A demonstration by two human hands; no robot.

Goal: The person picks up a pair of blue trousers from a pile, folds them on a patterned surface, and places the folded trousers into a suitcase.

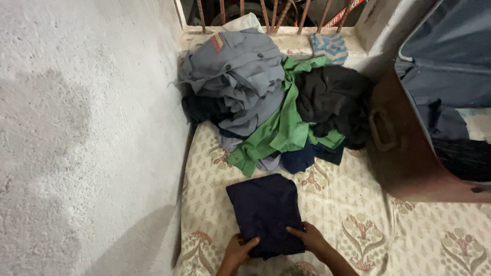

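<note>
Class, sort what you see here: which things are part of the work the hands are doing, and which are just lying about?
In hand:
- folded dark navy cloth garment
- left hand
- right hand

Lying about:
- grey button-up shirt
- crumpled green shirt
- black garment
- open brown suitcase
- floral patterned bedsheet

Only 2 hands and short stretches of forearm are seen, entering from the bottom edge of the view. The left hand [239,251] is shown from the back, with the thumb set apart from the 4 fingers and a nail visible at the thumb's tip. The right hand [310,238] is also seen from the back, its fingers lying close together. Behind the fingers of each hand, the wrist and forearm are left bare; no sleeve or cuff is seen within the view. No ring, watch, band or glove can be made out on either hand.
</note>
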